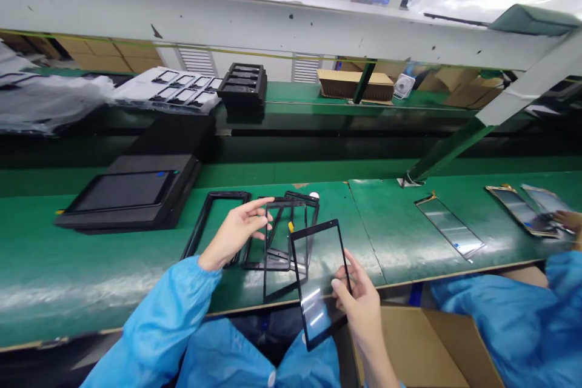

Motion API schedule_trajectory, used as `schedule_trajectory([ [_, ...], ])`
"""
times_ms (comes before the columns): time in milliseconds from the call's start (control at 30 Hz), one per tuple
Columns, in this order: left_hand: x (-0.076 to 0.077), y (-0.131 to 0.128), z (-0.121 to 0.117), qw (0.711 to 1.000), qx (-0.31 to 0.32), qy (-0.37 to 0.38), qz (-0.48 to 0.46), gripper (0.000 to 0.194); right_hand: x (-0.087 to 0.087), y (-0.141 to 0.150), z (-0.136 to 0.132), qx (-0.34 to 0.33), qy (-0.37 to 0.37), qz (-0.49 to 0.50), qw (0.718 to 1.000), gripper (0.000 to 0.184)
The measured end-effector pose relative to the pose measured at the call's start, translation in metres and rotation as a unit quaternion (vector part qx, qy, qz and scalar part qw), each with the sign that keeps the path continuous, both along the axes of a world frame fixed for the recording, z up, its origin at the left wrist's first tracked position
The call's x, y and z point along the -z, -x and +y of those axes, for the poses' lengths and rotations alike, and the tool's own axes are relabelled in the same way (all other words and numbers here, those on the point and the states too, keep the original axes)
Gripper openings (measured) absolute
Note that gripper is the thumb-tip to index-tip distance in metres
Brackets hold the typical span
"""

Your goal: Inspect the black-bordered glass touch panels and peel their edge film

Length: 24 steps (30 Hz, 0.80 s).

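Observation:
My right hand (361,297) grips a clear touch-screen glass panel (321,282) with a black border by its right edge, tilted over the front edge of the bench. A small yellow tab (291,227) shows at the panel's upper left. My left hand (240,230) has its thumb and fingers closed at the upper left corner of a thin black tablet frame (265,254). The glass panel overlaps that frame's right side in view. More black frames (197,224) lie loosely under and beside my left hand on the green bench.
At left, a tablet screen (122,191) rests on black foam (177,212). Black trays (243,88) and bagged frames (177,88) stand behind. Right of me lies another glass panel (450,227). A co-worker's hand (568,220) works farther right. An open cardboard box (422,345) sits below.

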<state>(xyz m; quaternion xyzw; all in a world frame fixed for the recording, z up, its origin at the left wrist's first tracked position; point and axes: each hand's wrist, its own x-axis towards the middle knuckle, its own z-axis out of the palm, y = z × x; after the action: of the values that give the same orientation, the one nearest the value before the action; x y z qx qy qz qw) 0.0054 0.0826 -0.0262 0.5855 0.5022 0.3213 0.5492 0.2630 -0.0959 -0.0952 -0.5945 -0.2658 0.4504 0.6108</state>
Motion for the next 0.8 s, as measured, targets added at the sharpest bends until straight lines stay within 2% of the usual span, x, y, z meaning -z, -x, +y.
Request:
schedule_trajectory([
  [100,-0.016,0.000,-0.026,0.998,0.001,0.006,-0.070,0.059,-0.011,0.006,0.003,-0.009,-0.015,-0.001,1.000,0.070],
  [233,-0.025,-0.003,-0.044,0.991,-0.006,-0.009,-0.133,0.043,-0.019,0.014,0.006,-0.012,-0.024,0.003,1.000,0.066],
  [533,-0.031,-0.006,-0.055,0.989,-0.001,-0.031,-0.147,0.036,-0.029,0.021,0.001,-0.006,-0.026,-0.001,1.000,0.068],
  [800,-0.025,-0.016,-0.064,0.977,-0.030,0.052,-0.203,0.047,-0.030,0.032,-0.004,0.019,-0.019,-0.045,0.999,0.073],
])
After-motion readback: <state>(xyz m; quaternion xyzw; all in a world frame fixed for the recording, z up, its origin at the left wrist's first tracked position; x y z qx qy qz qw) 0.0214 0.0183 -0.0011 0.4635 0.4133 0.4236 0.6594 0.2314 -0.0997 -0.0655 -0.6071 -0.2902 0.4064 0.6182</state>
